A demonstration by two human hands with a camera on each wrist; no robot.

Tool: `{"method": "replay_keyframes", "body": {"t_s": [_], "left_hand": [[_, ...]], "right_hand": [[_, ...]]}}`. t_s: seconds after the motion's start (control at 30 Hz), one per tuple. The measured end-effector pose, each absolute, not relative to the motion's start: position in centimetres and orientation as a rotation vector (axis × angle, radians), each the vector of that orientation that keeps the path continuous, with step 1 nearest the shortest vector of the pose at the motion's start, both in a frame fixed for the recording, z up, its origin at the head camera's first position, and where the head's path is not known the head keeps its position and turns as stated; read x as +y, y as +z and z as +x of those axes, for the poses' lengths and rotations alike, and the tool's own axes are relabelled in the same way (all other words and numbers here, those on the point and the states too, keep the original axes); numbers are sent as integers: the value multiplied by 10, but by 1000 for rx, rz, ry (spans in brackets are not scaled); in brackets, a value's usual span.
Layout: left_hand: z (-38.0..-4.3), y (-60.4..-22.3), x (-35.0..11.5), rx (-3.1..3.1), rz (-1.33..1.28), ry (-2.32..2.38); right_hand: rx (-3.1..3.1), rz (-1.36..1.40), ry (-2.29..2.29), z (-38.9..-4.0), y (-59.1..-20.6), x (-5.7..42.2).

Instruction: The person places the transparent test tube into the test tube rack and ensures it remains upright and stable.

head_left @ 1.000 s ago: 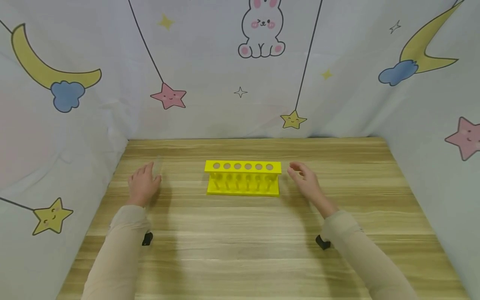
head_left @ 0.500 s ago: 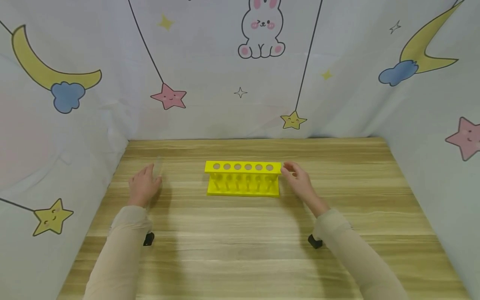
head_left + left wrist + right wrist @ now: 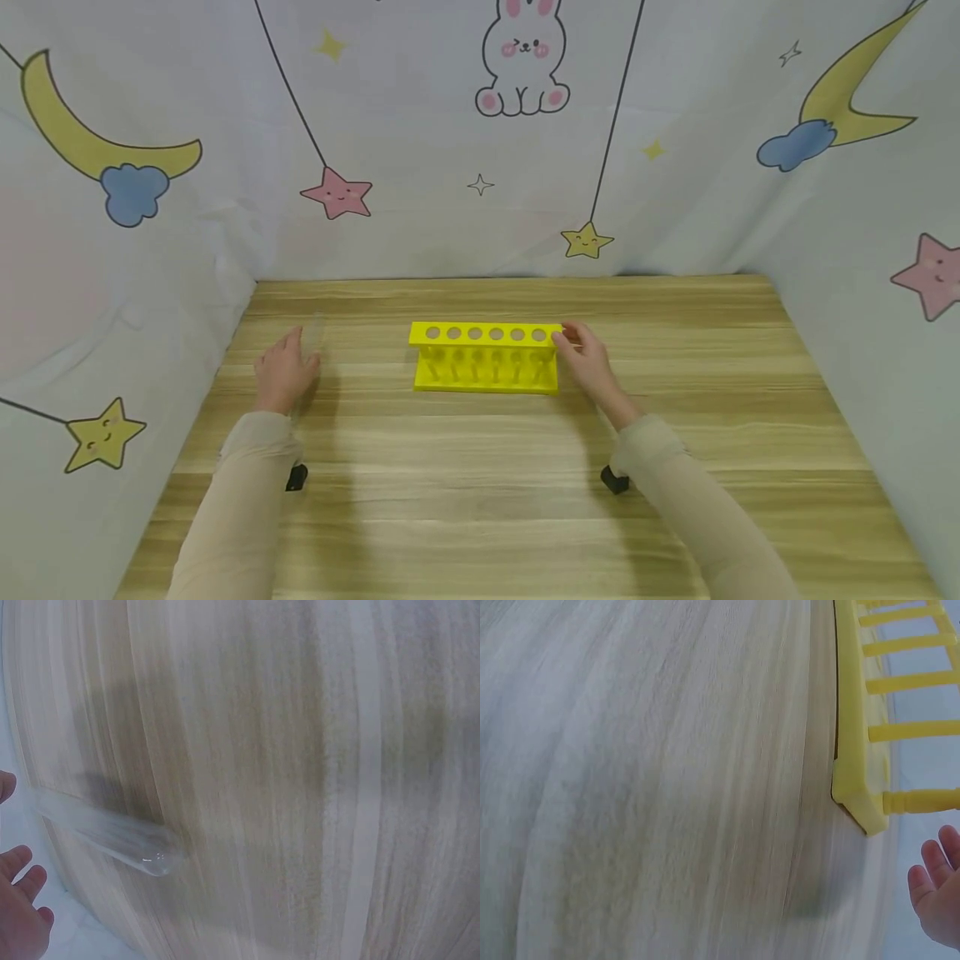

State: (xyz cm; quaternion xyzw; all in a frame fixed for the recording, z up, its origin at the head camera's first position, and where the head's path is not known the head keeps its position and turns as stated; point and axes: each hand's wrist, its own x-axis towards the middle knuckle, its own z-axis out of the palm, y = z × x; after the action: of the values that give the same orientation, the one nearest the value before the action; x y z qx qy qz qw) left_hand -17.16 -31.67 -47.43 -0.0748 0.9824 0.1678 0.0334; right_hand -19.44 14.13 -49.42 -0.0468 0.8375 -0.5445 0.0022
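Note:
A yellow test tube rack (image 3: 486, 387) stands upright mid-table, with a row of round holes in its top plate and pegs below. My right hand (image 3: 588, 360) pinches the right end of the top plate, thumb in front and index finger behind. In the right wrist view, the other fingers (image 3: 934, 870) hang loosely beside the rack's end; thumb and index are outside that view. A clear glass test tube (image 3: 127, 836) lies on the table at the left, its rounded end towards the wrist camera. Around it, apart from the glass, my left hand (image 3: 283, 375) hovers with relaxed fingers.
The wood-grain table (image 3: 480, 483) reaches back to a white cloth backdrop (image 3: 420, 233) printed with stars, moons and a rabbit. Cloth also hangs along the left and right sides. A small black wrist device (image 3: 615, 480) shows under the right sleeve.
My right hand has moved left from beside the rack onto the right end of its top plate. The left hand has barely shifted. Rack and test tube are where they were.

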Motion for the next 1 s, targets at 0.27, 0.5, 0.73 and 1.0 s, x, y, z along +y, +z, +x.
{"method": "replay_keyframes", "body": {"t_s": [0.27, 0.5, 0.73, 1.0], "left_hand": [[-170, -478, -318, 3027, -220, 533], [-170, -479, -318, 3032, -230, 529], [-171, -481, -319, 3026, -239, 535], [-170, -479, -317, 3015, -244, 526]], "right_hand": [[2555, -97, -1756, -187, -479, 129], [2572, -120, -1781, -178, -463, 120], [2561, -72, -1787, -178, -465, 117], [2535, 13, -1796, -179, -463, 113]]}}
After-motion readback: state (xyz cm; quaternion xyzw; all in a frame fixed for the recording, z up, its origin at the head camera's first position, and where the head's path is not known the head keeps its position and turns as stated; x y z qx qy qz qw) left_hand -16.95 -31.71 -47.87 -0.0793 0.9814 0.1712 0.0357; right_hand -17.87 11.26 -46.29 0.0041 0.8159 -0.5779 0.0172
